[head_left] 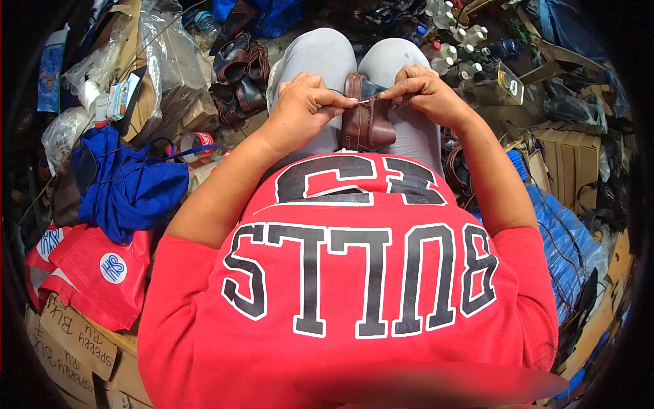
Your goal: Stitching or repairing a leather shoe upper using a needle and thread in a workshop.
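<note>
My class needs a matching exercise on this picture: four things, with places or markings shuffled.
1. Brown leather shoe
2. Blue cloth
3. Red bag
4. Bottles

A. Bears a round emblem
B. Clustered at upper right
C. Near left hand and right hand
D. Crumpled at left

Pairs: 1-C, 2-D, 3-A, 4-B

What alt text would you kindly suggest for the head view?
A person's left hand and right hand work at a brown leather shoe resting on their grey trousers. Other shoes, plastic bottles and cardboard lie around.
</note>
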`<move>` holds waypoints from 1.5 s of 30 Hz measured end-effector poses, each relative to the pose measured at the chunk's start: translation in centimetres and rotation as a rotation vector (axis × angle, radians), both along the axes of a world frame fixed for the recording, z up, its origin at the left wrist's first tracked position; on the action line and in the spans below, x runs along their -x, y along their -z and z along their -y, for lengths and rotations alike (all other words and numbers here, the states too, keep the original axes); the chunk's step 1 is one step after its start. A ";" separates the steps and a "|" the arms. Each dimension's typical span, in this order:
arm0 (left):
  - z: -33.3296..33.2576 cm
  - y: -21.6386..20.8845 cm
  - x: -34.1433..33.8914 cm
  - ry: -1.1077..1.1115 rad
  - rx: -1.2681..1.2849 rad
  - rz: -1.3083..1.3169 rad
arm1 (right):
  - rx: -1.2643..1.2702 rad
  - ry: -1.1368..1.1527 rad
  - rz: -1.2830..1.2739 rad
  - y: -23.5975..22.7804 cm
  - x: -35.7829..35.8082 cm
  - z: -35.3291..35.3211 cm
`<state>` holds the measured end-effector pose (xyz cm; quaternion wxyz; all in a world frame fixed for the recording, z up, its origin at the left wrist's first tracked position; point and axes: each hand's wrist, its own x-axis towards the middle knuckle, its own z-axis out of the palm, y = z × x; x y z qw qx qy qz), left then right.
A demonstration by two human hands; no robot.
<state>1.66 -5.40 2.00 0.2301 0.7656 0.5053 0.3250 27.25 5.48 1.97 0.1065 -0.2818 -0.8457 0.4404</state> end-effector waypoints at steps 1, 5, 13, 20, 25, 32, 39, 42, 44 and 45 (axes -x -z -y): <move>-0.3 0.4 0.1 -0.003 0.034 0.028 | 0.002 -0.003 -0.006 0.0 0.0 0.0; -2.2 0.9 0.2 0.031 0.215 0.153 | 0.141 0.054 -0.069 0.4 0.3 -0.2; -4.3 0.4 0.0 0.195 0.252 0.149 | 0.108 0.030 -0.057 -0.2 -0.3 -0.5; -1.9 -1.7 -0.9 0.032 0.067 -0.133 | 0.207 0.143 -0.104 -0.6 -0.7 1.2; -2.3 -1.0 -2.2 -0.005 0.006 -0.020 | 0.106 0.107 -0.098 -0.3 -0.6 0.9; -1.7 -1.1 -2.2 -0.036 -0.010 0.111 | 0.344 0.303 -0.198 0.1 -0.9 1.4; 0.1 -1.3 -1.4 -0.176 -0.100 -0.050 | 0.102 0.302 -0.186 -0.1 -1.5 1.0; 0.1 -0.7 -1.8 -0.214 -0.082 -0.028 | 0.245 0.319 -0.246 0.6 -1.3 1.2; 0.0 -0.4 -1.9 -0.220 -0.085 -0.005 | 0.226 0.309 -0.223 0.6 -1.5 1.1; 0.0 -0.4 -2.0 -0.225 -0.076 0.007 | 0.208 0.300 -0.199 0.4 -1.6 1.1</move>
